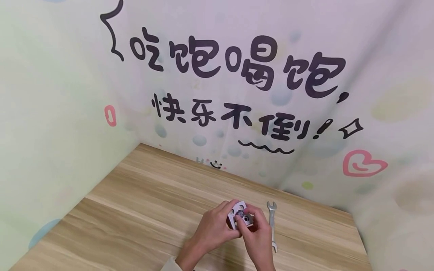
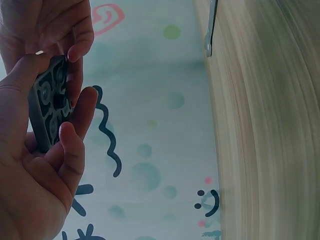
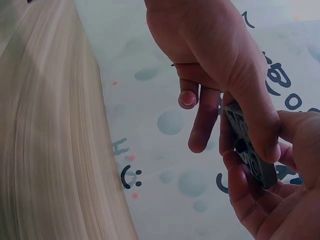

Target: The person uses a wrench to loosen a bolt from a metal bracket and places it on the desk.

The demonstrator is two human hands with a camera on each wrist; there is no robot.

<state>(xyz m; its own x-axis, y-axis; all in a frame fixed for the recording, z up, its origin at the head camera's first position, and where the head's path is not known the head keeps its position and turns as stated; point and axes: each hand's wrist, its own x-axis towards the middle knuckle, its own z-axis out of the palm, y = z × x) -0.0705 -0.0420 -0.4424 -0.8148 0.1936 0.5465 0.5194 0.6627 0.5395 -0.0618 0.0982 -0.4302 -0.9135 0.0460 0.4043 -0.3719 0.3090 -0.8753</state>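
Note:
My left hand [image 1: 214, 227] grips a square, pale grey plate-like block [image 1: 242, 223] by its edges, above the table. The block has several round holes and a dark hexagonal bolt [image 1: 240, 214] at its centre. Thumb and index finger of my right hand [image 1: 257, 230] pinch at that bolt. In the left wrist view, the block's underside [image 2: 46, 117] shows curved recesses and a dark stub [image 2: 60, 101] sticking out of the middle. In the right wrist view, the right thumb hides part of the block [image 3: 269, 175].
A silver open-ended wrench [image 1: 272, 222] lies on the wood-grain table [image 1: 135, 199], just right of my right hand. Pale printed walls [image 1: 217, 124] with dark lettering stand around the table at the back and sides.

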